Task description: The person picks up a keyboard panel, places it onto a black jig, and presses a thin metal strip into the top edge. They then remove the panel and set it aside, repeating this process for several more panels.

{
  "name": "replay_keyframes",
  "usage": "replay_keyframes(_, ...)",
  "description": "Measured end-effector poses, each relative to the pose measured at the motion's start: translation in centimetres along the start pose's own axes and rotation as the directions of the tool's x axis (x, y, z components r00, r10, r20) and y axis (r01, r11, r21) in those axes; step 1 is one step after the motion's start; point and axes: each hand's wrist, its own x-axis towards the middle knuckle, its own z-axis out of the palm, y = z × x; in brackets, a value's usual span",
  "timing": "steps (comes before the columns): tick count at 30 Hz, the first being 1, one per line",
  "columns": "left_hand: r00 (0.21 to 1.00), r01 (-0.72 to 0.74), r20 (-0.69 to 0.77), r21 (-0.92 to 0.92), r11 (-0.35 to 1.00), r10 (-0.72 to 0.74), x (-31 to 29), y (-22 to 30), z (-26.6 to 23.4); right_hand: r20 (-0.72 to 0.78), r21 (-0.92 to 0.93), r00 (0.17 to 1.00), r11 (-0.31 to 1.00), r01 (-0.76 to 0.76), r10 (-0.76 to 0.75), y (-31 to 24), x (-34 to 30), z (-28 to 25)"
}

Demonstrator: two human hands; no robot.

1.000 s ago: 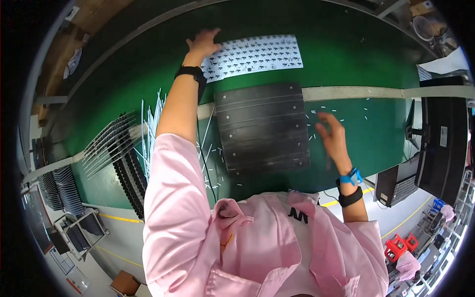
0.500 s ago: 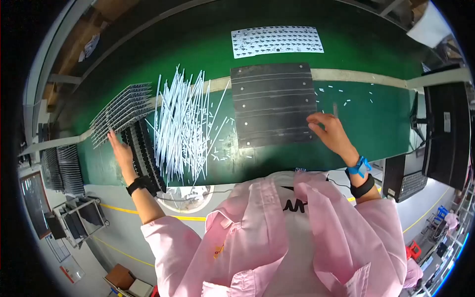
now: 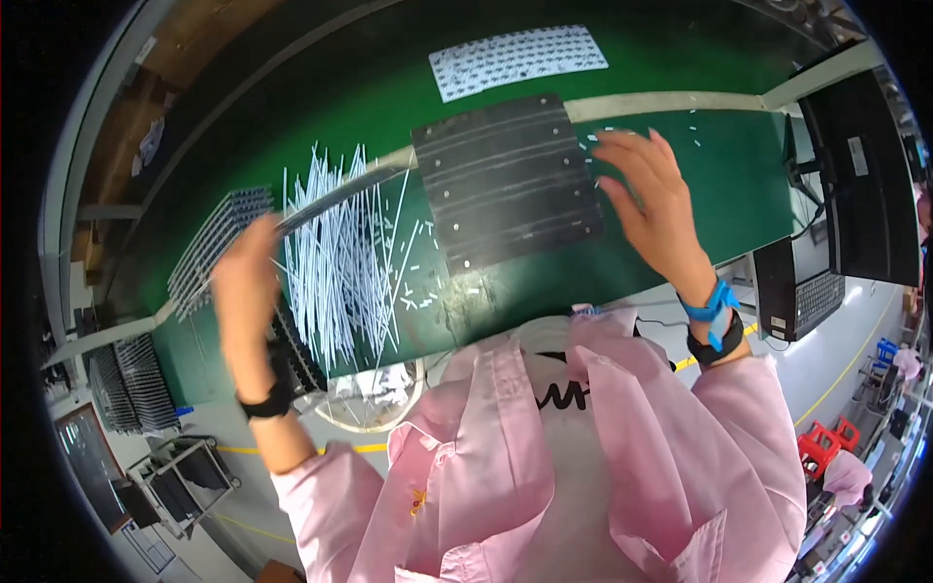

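Note:
My left hand (image 3: 243, 282), smeared by motion, is closed on the end of a thin dark panel (image 3: 342, 197). That panel is seen almost edge-on, tilted up to the right above a pile of thin white sticks (image 3: 335, 277). Left of the pile leans a stack of similar panels (image 3: 216, 245), beside a black slotted rack (image 3: 303, 358) partly behind my forearm. Nothing is in my right hand (image 3: 653, 209), which hovers with fingers apart at the right edge of a flat black board (image 3: 507, 189) with grooves and small pale studs.
A white perforated keyboard-shaped plate (image 3: 517, 64) lies at the back of the green table (image 3: 724, 194). Small white bits (image 3: 413, 296) are scattered beside the sticks. A monitor (image 3: 870, 175) and a keyboard (image 3: 819, 299) stand at the right. Below the front edge is a clear bag-lined bin (image 3: 374, 403).
My left hand has taken a panel from the stack and raised it rightward over the sticks. My right hand has moved up along the board's edge, its fingers spreading. The whole view has shifted somewhat.

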Motion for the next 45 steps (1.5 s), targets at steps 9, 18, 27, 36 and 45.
replay_keyframes(9, 0.837, -0.531, -0.05, -0.316, 0.786, 0.545, 2.8, 14.1, 11.0, 0.586, -0.18, 0.806, 0.983, 0.033, 0.08, 2.9, -1.4, 7.0)
replay_keyframes(18, 0.914, -0.368, 0.066, -0.274, 0.889, 0.399, 0.3, 11.2, 12.1, 0.561, -0.051, 0.827, 0.999, 0.017, 0.015, 3.6, -3.4, 7.3)
replay_keyframes(27, 0.934, -0.317, 0.069, -0.288, 0.903, 0.35, -0.3, 12.9, 13.0, 0.578, -0.04, 0.816, 0.998, 0.057, -0.023, 4.8, -3.2, 6.5)
replay_keyframes(36, 0.952, -0.275, 0.068, -0.223, 0.935, 0.297, 3.1, 9.2, 14.4, 0.504, -0.078, 0.861, 0.989, 0.124, -0.068, 7.9, -1.5, 9.8)
replay_keyframes(45, 0.968, -0.101, -0.248, -0.529, 0.843, -0.04, 7.3, 6.5, 17.9, 0.588, 0.131, 0.807, 0.979, -0.158, 0.051, 13.4, 1.7, 14.2)
